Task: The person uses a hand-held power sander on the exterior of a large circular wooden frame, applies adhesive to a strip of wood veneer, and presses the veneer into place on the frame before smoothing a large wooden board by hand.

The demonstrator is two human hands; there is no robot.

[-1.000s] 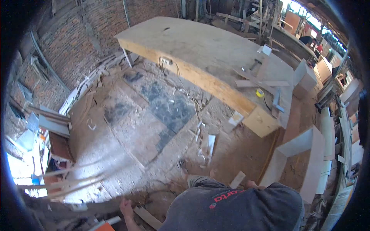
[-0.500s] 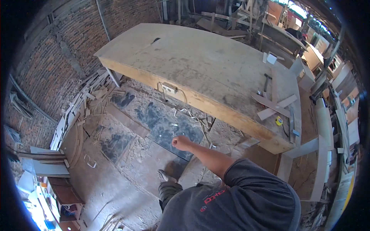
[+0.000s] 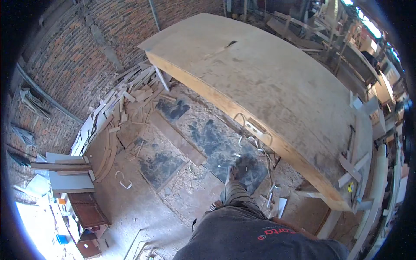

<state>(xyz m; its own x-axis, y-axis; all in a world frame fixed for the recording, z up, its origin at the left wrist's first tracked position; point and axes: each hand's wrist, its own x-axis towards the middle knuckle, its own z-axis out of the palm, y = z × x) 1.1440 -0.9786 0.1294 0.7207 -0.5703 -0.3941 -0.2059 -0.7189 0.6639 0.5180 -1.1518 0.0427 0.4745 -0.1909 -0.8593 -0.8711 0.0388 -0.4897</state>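
Observation:
Neither of my hands shows. A strip of my right forearm [image 3: 299,229] appears beside my dark shirt, and the hand beyond it is hidden. Nearest to that arm are a white flat piece [image 3: 282,207] and the near right end of a large wooden workbench [image 3: 277,82]. On that end of the bench lie a hammer [image 3: 350,141], crossed wooden strips [image 3: 349,168] and a yellow tape measure [image 3: 350,186]. One of my feet [image 3: 230,174] is stepping on the dark, dusty floor sheet.
A power socket block [image 3: 255,128] with a hanging cable is fixed to the bench's front edge. Wood offcuts [image 3: 138,93] pile along the brick wall [image 3: 125,26]. A brown cabinet [image 3: 89,210] stands at the lower left. Long boards [image 3: 377,182] lean at the right.
My right arm, stretched forward with a closed fist before, has dropped back beside my body and the hand is out of sight. My view has shifted left, and a foot has stepped forward.

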